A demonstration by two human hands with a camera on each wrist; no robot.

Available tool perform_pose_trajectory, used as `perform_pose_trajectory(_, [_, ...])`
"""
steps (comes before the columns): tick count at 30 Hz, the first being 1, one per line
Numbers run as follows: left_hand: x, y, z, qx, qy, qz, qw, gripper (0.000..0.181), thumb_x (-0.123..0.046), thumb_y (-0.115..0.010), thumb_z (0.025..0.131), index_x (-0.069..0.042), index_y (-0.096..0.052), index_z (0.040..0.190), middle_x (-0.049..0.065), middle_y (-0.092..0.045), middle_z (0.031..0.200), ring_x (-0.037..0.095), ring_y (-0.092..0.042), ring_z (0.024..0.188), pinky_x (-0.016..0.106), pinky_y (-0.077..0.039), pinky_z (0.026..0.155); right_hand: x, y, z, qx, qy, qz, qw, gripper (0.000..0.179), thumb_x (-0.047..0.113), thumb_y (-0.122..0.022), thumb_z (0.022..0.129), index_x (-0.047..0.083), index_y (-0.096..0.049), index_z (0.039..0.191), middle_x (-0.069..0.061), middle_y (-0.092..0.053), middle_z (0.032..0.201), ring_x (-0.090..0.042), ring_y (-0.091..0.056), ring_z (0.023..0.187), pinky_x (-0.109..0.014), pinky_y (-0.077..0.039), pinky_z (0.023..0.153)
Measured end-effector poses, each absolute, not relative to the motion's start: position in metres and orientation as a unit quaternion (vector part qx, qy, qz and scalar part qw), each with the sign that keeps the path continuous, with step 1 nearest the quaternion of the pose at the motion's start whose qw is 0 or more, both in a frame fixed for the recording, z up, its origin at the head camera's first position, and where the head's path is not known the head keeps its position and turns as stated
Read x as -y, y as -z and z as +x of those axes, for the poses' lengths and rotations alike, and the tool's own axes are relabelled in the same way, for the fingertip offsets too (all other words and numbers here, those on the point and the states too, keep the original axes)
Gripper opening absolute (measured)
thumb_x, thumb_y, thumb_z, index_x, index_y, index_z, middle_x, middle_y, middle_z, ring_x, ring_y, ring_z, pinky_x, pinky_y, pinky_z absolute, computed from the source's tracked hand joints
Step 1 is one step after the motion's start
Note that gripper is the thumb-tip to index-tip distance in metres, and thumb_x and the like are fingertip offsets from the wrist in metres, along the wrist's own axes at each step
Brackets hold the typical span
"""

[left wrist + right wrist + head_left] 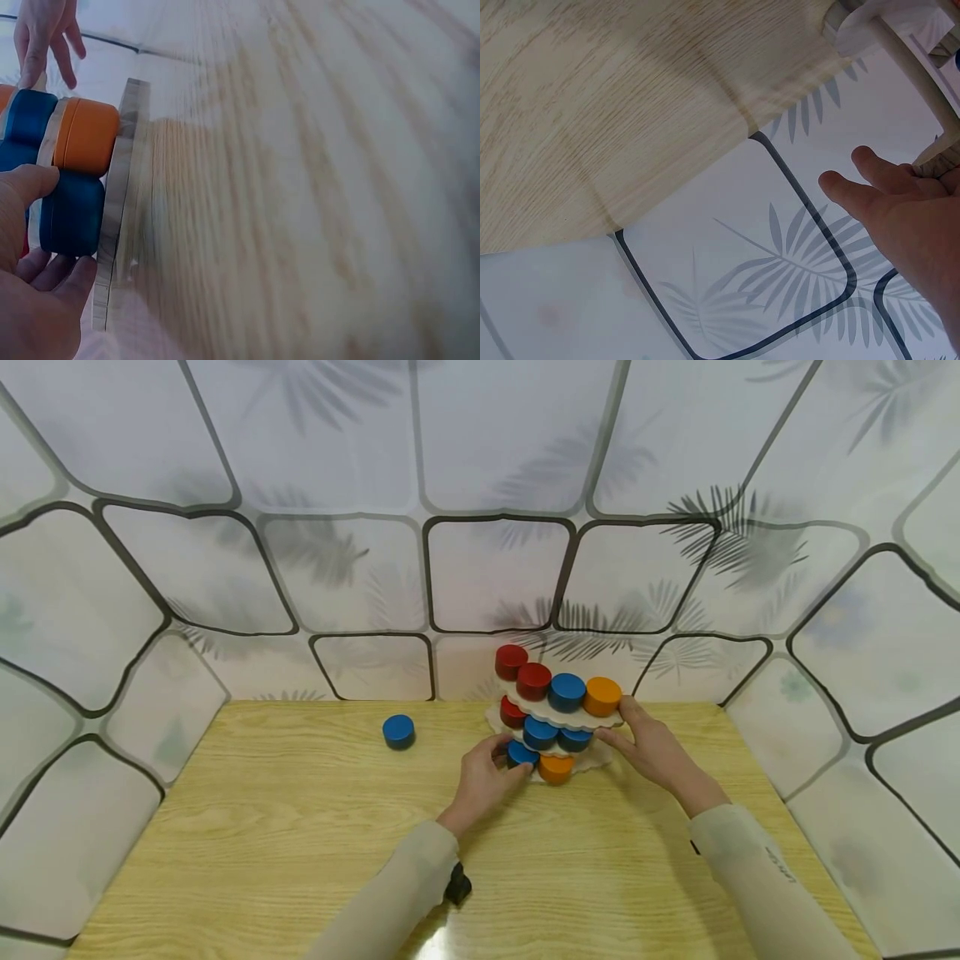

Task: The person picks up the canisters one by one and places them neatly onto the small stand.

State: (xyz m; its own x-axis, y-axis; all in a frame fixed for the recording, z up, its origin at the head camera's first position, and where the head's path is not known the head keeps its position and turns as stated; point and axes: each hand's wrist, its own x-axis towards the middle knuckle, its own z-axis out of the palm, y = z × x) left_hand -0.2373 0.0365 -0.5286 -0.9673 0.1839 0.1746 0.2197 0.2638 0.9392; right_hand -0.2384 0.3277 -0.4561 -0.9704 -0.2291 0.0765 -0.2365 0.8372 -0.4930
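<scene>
A tiered stack of scalloped wooden boards holds red, blue and orange round blocks between its layers. On the lowest tier, my left hand pinches a blue block between thumb and fingers. Right beside that block is an orange block. My right hand grips the right edge of the top board, which slants down to the right. Along that board run two red blocks, a blue block and an orange one. The middle tier shows a red block and two blue ones.
A loose blue block lies on the wooden table, left of the stack. Behind the table rises a patterned wall, close to the stack's back. The base board sticks out at the lower right of the stack.
</scene>
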Motion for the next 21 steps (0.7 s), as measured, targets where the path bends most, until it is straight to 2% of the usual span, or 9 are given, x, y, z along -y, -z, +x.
perform_pose_trajectory(10, [-0.0398, 0.5269, -0.2385, 0.794, 0.597, -0.109, 0.013, 0.054, -0.012, -0.086, 0.089, 0.002, -0.064, 0.136, 0.019, -0.07, 0.131, 0.031, -0.069, 0.119, 0.039, -0.06, 0.102, -0.3279, 0.455, -0.2374, 0.959, -0.26, 0.116, 0.0, 0.065, 0.048, -0.055, 0.109, 0.002, -0.034, 0.15, -0.031, -0.037, 0.163, -0.055, -0.048, 0.141, -0.069, -0.042, 0.113])
perform_pose_trajectory(16, [-0.0418, 0.5286, -0.2398, 0.795, 0.597, -0.106, 0.021, 0.053, -0.012, -0.087, 0.088, 0.003, -0.065, 0.134, 0.019, -0.07, 0.13, 0.031, -0.07, 0.118, 0.039, -0.061, 0.101, -0.3274, 0.455, -0.2376, 0.959, -0.257, 0.12, 0.006, 0.059, 0.046, -0.056, 0.109, 0.002, -0.038, 0.144, -0.029, -0.044, 0.158, -0.053, -0.054, 0.135, -0.068, -0.045, 0.11])
perform_pose_trajectory(21, [-0.0426, 0.5282, -0.2403, 0.799, 0.592, -0.102, 0.026, 0.053, -0.013, -0.088, 0.087, 0.003, -0.066, 0.133, 0.019, -0.071, 0.129, 0.031, -0.071, 0.116, 0.038, -0.062, 0.099, -0.3274, 0.4548, -0.2375, 0.959, -0.258, 0.119, 0.004, 0.061, 0.047, -0.055, 0.109, 0.002, -0.037, 0.145, -0.03, -0.042, 0.16, -0.054, -0.051, 0.138, -0.068, -0.044, 0.112])
